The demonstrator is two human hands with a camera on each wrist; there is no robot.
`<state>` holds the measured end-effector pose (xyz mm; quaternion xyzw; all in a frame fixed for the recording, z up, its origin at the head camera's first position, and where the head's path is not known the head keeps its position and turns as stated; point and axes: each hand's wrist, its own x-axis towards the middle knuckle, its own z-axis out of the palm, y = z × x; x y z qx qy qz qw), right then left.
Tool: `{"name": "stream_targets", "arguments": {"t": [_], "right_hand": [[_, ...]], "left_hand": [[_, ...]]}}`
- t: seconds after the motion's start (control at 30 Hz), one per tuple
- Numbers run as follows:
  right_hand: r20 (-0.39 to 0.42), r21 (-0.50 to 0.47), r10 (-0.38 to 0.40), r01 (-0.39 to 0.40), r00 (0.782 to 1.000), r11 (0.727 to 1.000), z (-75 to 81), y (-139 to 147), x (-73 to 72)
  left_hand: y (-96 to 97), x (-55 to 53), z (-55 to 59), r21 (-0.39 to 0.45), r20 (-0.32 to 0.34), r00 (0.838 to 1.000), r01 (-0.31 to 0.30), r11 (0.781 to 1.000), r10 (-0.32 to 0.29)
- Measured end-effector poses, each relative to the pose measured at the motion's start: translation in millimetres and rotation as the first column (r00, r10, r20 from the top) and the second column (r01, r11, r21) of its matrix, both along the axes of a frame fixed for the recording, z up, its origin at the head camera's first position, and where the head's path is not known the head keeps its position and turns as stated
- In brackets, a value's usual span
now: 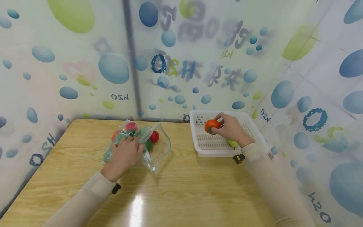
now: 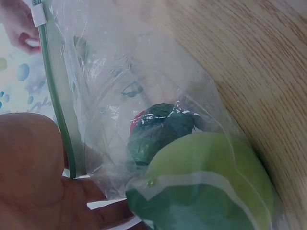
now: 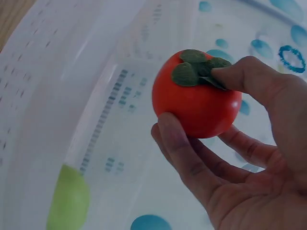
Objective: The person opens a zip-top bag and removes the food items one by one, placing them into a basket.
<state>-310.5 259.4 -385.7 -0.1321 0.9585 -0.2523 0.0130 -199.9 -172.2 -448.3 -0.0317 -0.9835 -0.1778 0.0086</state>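
Observation:
My right hand (image 1: 231, 127) holds a red-orange persimmon (image 3: 192, 105) with broad green leaves on top. The thumb presses on the leaves while the fingertips support the fruit's side. This hand is over a white perforated basket (image 1: 200, 154). At the left, my left hand (image 1: 126, 153) grips a clear zip bag (image 1: 163, 154) by its mouth, the green seal strip running past the palm in the left wrist view. Inside the bag are a light green round fruit (image 2: 211, 158), a dark green piece (image 2: 160, 132), a red ball-like fruit (image 1: 154, 136) and a pink one (image 1: 131, 126).
A yellow-green fruit (image 1: 233, 143) lies in the basket, partly hidden below the right wrist. Both bag and basket stand on a wooden table (image 1: 181, 189). A patterned curtain (image 1: 170, 85) hangs behind the table and along its sides.

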Motion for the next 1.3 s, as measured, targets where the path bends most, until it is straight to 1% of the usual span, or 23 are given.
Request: {"name": "stream_targets", "arguments": {"t": [0.13,0.27,0.47,0.6,0.73,0.93,1.07,1.3], "right_hand": [[0.058,0.067,-0.009,0.005,0.998,0.998,-2.5,13,-7.9],[0.097,0.125,-0.014,0.002,0.995,0.992,-5.9,22,-14.4],[0.17,0.195,-0.009,-0.025,0.985,0.98,-13.4,29,-22.5],[0.184,0.259,-0.008,-0.04,0.983,0.965,-17.9,35,-26.2],[0.194,0.306,-0.013,-0.047,0.981,0.951,-20.8,41,-26.9],[0.236,0.324,-0.025,-0.054,0.971,0.945,-23.9,46,-26.7],[0.23,0.321,-0.024,-0.052,0.973,0.946,-25.2,47,-27.2],[0.239,0.311,-0.055,-0.023,0.97,0.95,-30.2,50,-28.6]], "left_hand": [[-0.2,0.6,0.1,0.005,0.001,1.0,-0.001,1.0,0.001],[0.2,0.7,0.1,0.01,-0.005,1.0,-0.005,1.0,0.005],[-0.4,1.5,0.6,0.011,0.013,1.0,-0.013,1.0,0.013],[-0.1,0.6,-0.2,0.022,0.019,1.0,-0.013,1.0,0.012],[0.1,0.1,-0.9,0.026,0.03,1.0,-0.009,1.0,0.008],[1.2,0.4,0.8,0.025,0.033,0.999,-0.014,1.0,0.013],[1.3,-0.5,1.9,0.013,0.036,0.999,-0.019,1.0,0.019],[0.7,-2.4,-0.4,-0.003,0.038,0.999,-0.02,1.0,0.02]]}}
